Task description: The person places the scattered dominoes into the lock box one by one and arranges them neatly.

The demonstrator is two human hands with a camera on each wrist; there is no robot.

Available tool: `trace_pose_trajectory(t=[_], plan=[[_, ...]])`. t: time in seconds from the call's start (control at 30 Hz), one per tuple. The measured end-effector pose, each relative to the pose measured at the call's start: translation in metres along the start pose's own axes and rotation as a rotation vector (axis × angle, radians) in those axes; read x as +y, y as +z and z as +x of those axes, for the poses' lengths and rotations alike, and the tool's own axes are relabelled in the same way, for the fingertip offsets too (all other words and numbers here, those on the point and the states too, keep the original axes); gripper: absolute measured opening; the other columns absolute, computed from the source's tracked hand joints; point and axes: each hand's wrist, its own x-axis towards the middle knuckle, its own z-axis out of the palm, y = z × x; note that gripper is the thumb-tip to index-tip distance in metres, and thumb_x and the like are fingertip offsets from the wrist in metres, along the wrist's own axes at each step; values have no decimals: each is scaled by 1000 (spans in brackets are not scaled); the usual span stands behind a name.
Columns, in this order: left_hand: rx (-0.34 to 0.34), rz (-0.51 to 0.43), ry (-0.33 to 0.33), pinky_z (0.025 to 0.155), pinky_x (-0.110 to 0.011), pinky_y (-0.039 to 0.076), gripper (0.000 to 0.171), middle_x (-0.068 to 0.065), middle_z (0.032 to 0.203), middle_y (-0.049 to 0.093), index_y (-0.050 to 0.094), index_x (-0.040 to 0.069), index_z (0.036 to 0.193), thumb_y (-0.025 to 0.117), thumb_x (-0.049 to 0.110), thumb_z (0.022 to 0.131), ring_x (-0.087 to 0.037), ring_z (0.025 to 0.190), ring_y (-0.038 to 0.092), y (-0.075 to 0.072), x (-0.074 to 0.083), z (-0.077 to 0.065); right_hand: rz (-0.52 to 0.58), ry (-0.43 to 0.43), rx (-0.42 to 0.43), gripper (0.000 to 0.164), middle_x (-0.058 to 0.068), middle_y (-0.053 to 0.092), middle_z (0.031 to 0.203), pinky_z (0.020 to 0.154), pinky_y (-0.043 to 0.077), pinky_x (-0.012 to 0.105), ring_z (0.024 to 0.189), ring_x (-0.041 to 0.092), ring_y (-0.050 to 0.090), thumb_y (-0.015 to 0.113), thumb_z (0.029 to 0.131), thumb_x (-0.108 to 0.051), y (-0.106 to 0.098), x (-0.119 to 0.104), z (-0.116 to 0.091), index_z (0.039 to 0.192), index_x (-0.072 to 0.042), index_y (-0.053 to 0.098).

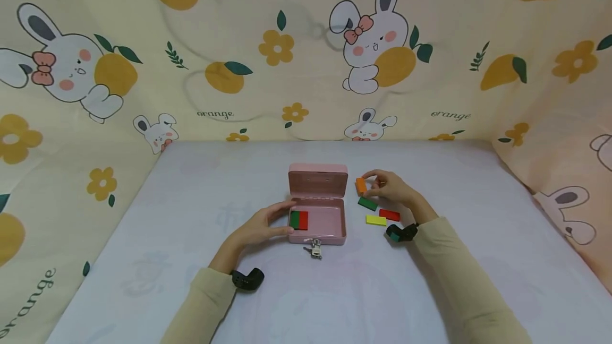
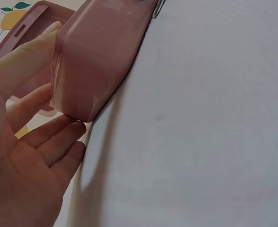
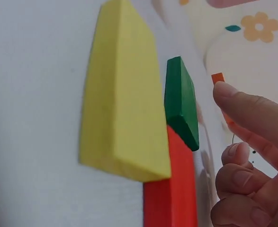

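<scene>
A pink metal cash box (image 1: pixel 327 240) stands with its lid (image 1: pixel 317 182) raised at the back. Inside, a green block (image 1: pixel 294 220) and a red block (image 1: pixel 303 220) lie side by side against the left wall. My left hand (image 1: pixel 260 225) grips the box's left side, thumb toward the front and fingers farther back; in the left wrist view the thumb reaches over the rim. To the right of the box, my right hand (image 1: pixel 392 187) pinches an orange block (image 1: pixel 360 186) between thumb and index finger, its other fingers curled in.
Beside the right hand lie a green block (image 1: pixel 367 204), a red block (image 1: pixel 389 215) and a yellow block (image 1: pixel 376 220) on the white table (image 1: pixel 191 216). A small padlock with keys (image 1: pixel 314 249) hangs at the box front. Patterned cloth (image 1: pixel 306 84) walls the back and sides.
</scene>
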Motion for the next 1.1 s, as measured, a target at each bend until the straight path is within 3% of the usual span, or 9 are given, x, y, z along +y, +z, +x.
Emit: trace_pose_trajectory(t=[0.47,0.87,1.1], plan=[[-5,33,33,121,-50,28,68,-15,157,35,39,7,146,70,22,88,-35,145,35,6,9,1,80,56,58,50,3,47,80,62,43,21,79,18,47,71,87,-22,6,-11,-22,132,-11,51],[-4,-2,8,121,-46,30,68,-12,155,39,41,9,145,73,23,86,-32,145,36,15,11,3,99,-45,42,49,0,44,74,62,40,21,68,10,45,72,86,-17,8,-28,-46,129,-3,53],[-11,4,15,122,-47,28,68,-11,155,39,42,11,145,73,24,86,-31,146,35,14,10,4,127,-47,45,50,-1,45,73,59,42,19,68,9,45,73,85,-18,12,-34,-57,128,-3,53]])
